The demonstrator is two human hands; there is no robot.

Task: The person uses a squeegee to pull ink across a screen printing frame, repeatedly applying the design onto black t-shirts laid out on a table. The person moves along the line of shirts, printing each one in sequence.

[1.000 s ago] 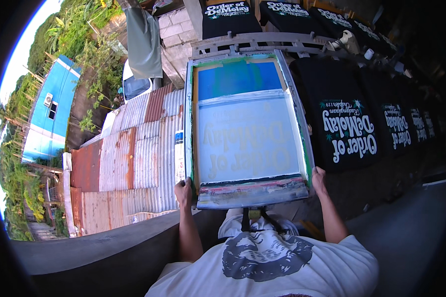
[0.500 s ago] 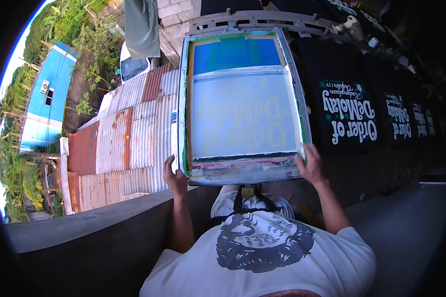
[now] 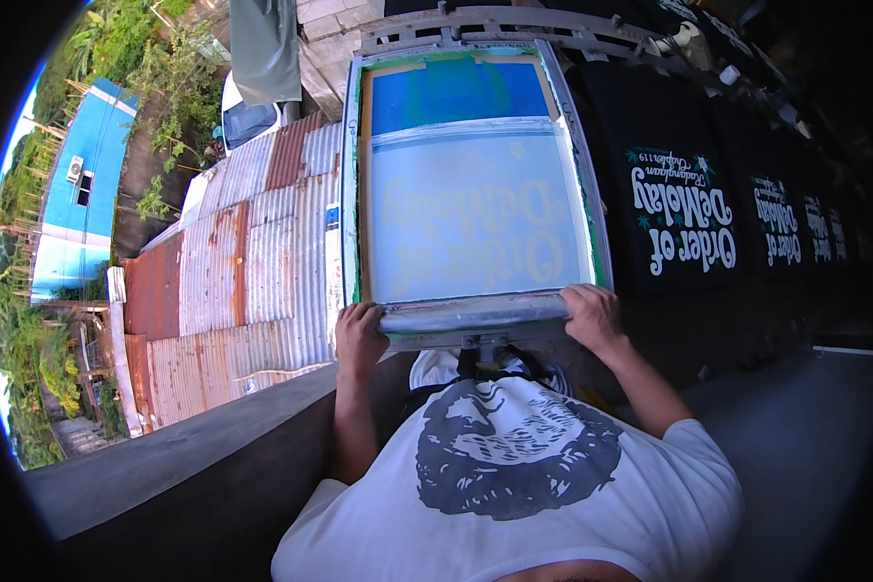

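A screen printing frame (image 3: 589, 209) with green-edged metal sides lies before me. Its pale mesh (image 3: 466, 218) carries faint reversed lettering, with a blue band (image 3: 461, 95) across the far end. At the near end a long grey squeegee (image 3: 475, 312) lies crosswise on the screen. My left hand (image 3: 361, 333) is closed round its left end, fingers curled over the top. At the right end my right hand (image 3: 594, 315) grips it the same way, knuckles up. The squeegee's lower edge and my thumbs are hidden.
Dark shirts with white lettering (image 3: 684, 213) lie in a row to the right. A metal rail (image 3: 514, 17) runs behind the frame. On the left a concrete ledge (image 3: 165, 436) borders rusty corrugated roofing (image 3: 223, 262) outside. A pale object (image 3: 684, 44) sits at the back right.
Both hands have left the frame's near side edges and moved inward onto the squeegee's ends. The squeegee has tipped, so its ink-stained face no longer shows.
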